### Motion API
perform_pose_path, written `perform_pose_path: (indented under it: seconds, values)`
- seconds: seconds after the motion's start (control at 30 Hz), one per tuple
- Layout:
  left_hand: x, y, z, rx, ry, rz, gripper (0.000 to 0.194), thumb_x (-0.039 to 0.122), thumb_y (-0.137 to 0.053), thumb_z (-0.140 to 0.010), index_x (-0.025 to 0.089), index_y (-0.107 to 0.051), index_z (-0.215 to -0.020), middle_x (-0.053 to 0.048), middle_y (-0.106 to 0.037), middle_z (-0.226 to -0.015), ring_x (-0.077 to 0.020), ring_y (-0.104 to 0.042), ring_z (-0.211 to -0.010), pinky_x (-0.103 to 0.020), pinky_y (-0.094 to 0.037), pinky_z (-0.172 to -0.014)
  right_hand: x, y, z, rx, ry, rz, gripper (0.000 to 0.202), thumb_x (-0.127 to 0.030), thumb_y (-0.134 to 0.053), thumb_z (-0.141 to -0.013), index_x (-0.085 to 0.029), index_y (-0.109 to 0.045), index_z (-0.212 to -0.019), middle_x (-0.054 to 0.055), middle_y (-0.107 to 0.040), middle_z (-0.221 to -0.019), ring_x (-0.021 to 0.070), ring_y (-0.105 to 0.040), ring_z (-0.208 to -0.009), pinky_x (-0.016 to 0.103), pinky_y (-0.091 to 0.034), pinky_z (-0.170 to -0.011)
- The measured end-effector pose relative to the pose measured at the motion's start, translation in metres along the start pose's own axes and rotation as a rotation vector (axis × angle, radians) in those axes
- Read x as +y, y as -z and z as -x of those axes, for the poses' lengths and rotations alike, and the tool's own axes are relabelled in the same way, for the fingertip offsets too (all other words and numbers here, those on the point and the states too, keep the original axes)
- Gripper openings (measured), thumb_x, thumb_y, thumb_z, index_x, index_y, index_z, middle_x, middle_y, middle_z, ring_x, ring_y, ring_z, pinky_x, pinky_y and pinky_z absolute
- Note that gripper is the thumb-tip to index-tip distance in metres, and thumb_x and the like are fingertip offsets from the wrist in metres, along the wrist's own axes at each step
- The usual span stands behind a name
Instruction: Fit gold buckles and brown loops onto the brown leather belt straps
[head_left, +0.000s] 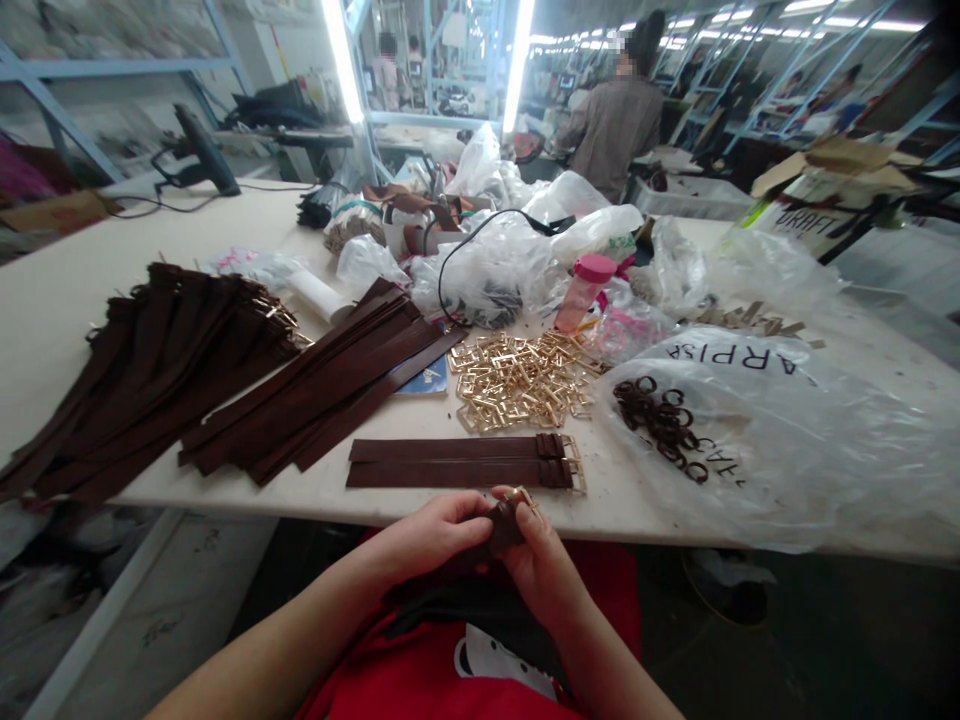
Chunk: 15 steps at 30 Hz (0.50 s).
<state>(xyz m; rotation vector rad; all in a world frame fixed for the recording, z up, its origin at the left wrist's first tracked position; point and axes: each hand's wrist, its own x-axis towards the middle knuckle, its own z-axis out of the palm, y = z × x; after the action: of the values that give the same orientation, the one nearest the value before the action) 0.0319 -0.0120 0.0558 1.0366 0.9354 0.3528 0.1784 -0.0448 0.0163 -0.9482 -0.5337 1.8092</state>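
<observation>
Near the table's front edge, my left hand (442, 533) and my right hand (541, 562) are closed on a dark brown leather strap (504, 528). A gold buckle (519, 496) shows at the strap's end, by my right fingers. Just beyond my hands, two brown straps with buckles (457, 463) lie side by side on the table. Behind them is a heap of gold buckles (525, 380). Dark brown rings (664, 425) lie at the clear plastic bag on the right.
Stacks of brown straps (322, 390) cover the left of the table (300, 498). Plastic bags (487, 260) and a pink-lidded bottle (583, 292) stand behind the buckles. A person (619, 120) is farther back, by a crate (694, 197).
</observation>
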Motion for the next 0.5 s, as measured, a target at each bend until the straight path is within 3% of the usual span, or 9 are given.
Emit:
perform_pose_path:
  seconds: [0.07, 0.23, 0.4, 0.5]
  values:
    - [0.005, -0.003, 0.001, -0.038, -0.040, 0.044, 0.024, 0.029, -0.051, -0.076, 0.017, -0.057, -0.097, 0.000, -0.061, -0.083, -0.0106, -0.055, -0.067, -0.022, -0.045, -0.060, 0.000, -0.002, 0.001, -0.025, 0.001, 0.076, 0.035, -0.051, -0.050, -0.077, -0.024, -0.057, -0.098, 0.003, -0.060, -0.086, 0.0174, -0.053, -0.070, 0.028, -0.042, -0.058]
    - [0.004, 0.002, 0.002, -0.046, -0.002, 0.111, 0.029, 0.032, -0.059, -0.072, 0.016, -0.057, -0.096, -0.001, -0.062, -0.084, -0.0123, -0.056, -0.071, -0.025, -0.046, -0.067, -0.014, -0.001, -0.001, 0.051, 0.214, 0.507, 0.022, -0.043, -0.055, -0.075, -0.023, -0.061, -0.083, 0.001, -0.057, -0.077, 0.0174, -0.052, -0.071, 0.027, -0.041, -0.060]
    - [0.000, 0.011, 0.002, -0.144, 0.046, 0.125, 0.030, 0.029, -0.065, -0.067, 0.013, -0.059, -0.091, -0.001, -0.063, -0.079, -0.0126, -0.057, -0.071, -0.026, -0.044, -0.071, -0.018, 0.003, -0.003, 0.128, 0.294, 0.620, 0.015, -0.037, -0.050, -0.077, -0.023, -0.056, -0.081, -0.002, -0.051, -0.066, 0.0144, -0.047, -0.060, 0.026, -0.039, -0.055]
    - [-0.001, 0.010, 0.000, -0.116, 0.058, 0.135, 0.023, 0.030, -0.065, -0.066, 0.012, -0.060, -0.081, 0.000, -0.063, -0.070, -0.0113, -0.056, -0.066, -0.023, -0.042, -0.067, -0.013, 0.008, -0.006, 0.140, 0.326, 0.683, 0.014, -0.033, -0.049, -0.078, -0.022, -0.056, -0.083, -0.002, -0.052, -0.067, 0.0144, -0.047, -0.060, 0.025, -0.039, -0.056]
